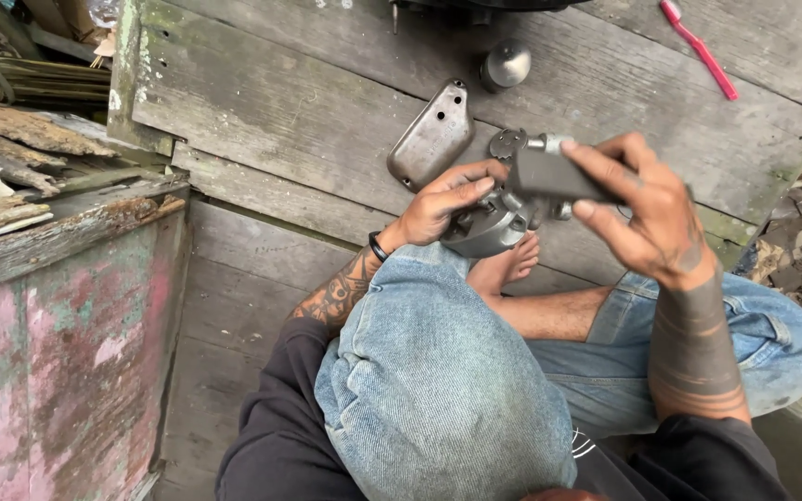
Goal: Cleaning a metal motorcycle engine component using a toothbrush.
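While the left hand (443,204) cups a rounded grey metal part (494,227) from below, fingers curled around it just above the knee, the right hand (638,209) pinches a dark flat block (554,174) against its top. Best judgement: keep the block flat and the part braced firm, so the strokes stay even. Just beyond the hands, a small metal disc (507,143) lies on the wooden planks (280,102), with an oblong metal cover (431,135) to the left. Farther off, a shiny dome-shaped cap (507,65), and far right, a red toothbrush (698,46).
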